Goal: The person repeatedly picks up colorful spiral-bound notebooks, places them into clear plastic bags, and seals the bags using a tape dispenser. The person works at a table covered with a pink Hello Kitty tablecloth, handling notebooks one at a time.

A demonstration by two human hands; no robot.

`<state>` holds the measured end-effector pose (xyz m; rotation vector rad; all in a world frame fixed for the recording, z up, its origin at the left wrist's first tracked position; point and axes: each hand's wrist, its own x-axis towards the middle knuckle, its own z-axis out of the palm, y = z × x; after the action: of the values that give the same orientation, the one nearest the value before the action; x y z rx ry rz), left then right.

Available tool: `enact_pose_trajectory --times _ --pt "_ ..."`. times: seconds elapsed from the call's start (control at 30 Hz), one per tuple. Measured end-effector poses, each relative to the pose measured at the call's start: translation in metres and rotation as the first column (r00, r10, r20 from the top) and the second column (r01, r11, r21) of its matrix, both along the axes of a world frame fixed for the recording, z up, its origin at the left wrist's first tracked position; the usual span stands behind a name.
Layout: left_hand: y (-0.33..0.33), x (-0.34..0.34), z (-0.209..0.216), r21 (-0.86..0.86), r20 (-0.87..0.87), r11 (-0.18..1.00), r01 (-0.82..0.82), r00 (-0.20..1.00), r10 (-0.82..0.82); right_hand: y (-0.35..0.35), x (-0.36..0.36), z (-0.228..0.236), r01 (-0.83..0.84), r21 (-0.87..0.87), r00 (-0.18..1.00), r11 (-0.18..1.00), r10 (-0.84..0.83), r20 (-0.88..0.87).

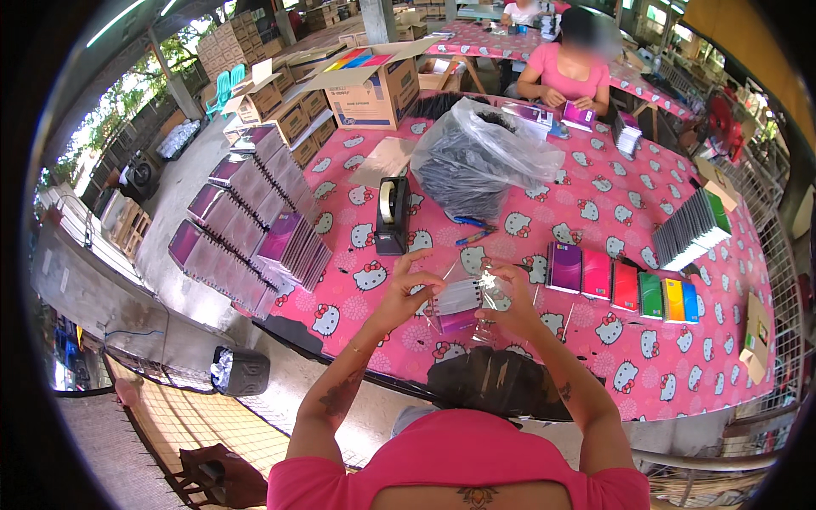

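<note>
A small spiral notebook (459, 297) lies in front of me, with whitish pages showing and a purple cover (459, 321) at its near side. At its left edge, my left hand (406, 293) has thumb and forefinger drawn together; what is between them is too small to tell. My right hand (512, 299), on the other side, pinches a clear plastic sleeve (486, 327) that hangs beside the notebook's spiral. Just beyond my left hand stands a black tape dispenser (392, 217) with a roll on it.
Tall stacks of purple spiral notebooks (246, 225) stand at left. Coloured notebooks (625, 285) lie in a row at right, near a standing stack (693, 229). Blue pens (473, 229) and a large plastic bag of black pieces (476, 161) lie ahead. Across the table sits a person (569, 72).
</note>
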<state>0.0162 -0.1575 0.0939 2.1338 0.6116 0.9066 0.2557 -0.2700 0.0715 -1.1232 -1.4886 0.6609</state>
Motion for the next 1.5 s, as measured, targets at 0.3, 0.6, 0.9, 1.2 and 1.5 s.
enact_pose_trajectory --times 0.3,0.6,0.9,1.2,1.5 --pt "0.0 0.029 -0.007 0.28 -0.137 0.96 -0.013 0.989 0.053 0.01 0.002 -0.006 -0.246 -0.051 0.84 0.968 0.239 0.488" --pt "0.009 0.026 -0.028 -0.618 -0.026 0.786 -0.022 1.0 0.008 0.022 -0.008 -0.031 -0.194 -0.156 0.941 0.969 0.138 -0.309" --pt "0.006 0.025 -0.05 -0.613 0.058 0.785 0.084 0.996 -0.062 0.07 0.002 -0.045 -0.4 -0.402 0.874 0.824 0.211 -0.438" --pt "0.005 0.03 -0.026 -0.045 0.083 0.994 -0.102 0.991 0.106 0.066 0.012 -0.053 -0.413 -0.414 0.89 0.811 0.263 -0.372" --pt "-0.028 0.0 0.011 0.224 -0.328 0.968 0.117 0.944 -0.038 0.021 0.003 0.016 -0.211 0.007 0.867 0.977 0.184 0.462"
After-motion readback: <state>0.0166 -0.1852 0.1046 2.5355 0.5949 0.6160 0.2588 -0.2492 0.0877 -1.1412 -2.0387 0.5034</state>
